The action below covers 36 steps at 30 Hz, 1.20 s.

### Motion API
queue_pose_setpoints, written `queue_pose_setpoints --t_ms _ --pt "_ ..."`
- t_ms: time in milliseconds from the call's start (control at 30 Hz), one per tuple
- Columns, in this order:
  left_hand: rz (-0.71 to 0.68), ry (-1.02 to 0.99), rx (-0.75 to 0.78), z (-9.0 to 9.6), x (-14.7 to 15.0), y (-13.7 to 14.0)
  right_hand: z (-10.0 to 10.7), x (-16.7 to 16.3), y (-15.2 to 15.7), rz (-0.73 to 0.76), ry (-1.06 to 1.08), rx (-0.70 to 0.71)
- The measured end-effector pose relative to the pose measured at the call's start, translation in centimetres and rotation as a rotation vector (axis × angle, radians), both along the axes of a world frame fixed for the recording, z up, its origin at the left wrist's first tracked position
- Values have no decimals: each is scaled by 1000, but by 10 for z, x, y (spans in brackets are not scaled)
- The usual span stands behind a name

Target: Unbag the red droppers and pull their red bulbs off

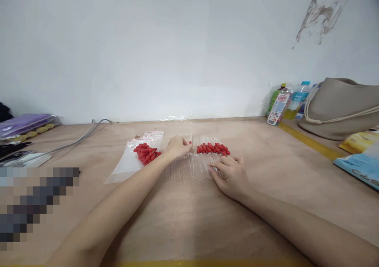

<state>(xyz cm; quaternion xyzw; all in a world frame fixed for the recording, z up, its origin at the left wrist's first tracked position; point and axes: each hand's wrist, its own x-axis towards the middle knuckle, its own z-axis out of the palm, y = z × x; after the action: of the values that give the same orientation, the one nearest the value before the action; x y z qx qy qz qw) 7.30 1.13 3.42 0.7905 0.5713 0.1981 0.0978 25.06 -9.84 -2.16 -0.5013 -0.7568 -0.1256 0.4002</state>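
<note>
My left hand point(177, 146) is closed in a pinch above the middle of the table, on a thin tube with a red end point(190, 142). Just right of it lies a row of red-ended tubes point(211, 148), their pale stems pointing toward the wall. Nearer to me, many thin clear tubes point(191, 166) lie side by side. Over their right end rests my right hand point(232, 176), its fingers apart and the fingertips at the tubes. A heap of loose red rubber bulbs point(145, 153) sits on a clear plastic bag point(126, 166), left of my left hand and partly behind the forearm.
Drink bottles point(278, 107) and a grey-beige bag point(340, 109) stand at the back right, with a blue packet point(359, 168) nearer. At the back left are purple packages point(26, 125) and a grey cable point(79, 138). A white wall point(177, 53) closes off the far side.
</note>
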Motion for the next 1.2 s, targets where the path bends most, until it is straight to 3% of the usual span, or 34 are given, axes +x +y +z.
queue_pose_setpoints --t_ms 100,233,300,433,567,800,1033,1200 --pt "-58 -44 136 -1 -20 -20 0 3 2 26 45 67" --pt "-359 -26 361 -17 -51 -54 3 3 2 120 15 139" --pt "-447 -5 434 -27 -62 -69 6 2 0 180 -65 157" --pt "-560 -51 566 -41 -66 -85 8 -3 -2 270 -200 155" --pt "-606 -123 665 -45 -61 -88 6 -7 -1 298 -189 166" --pt "-588 -74 634 -42 -49 -90 4 -10 0 377 -127 163" --pt "-662 -49 646 -38 -40 -91 -1 -13 0 450 -118 108" --pt "-679 7 642 -38 -43 -93 -4 -14 2 587 -87 79"
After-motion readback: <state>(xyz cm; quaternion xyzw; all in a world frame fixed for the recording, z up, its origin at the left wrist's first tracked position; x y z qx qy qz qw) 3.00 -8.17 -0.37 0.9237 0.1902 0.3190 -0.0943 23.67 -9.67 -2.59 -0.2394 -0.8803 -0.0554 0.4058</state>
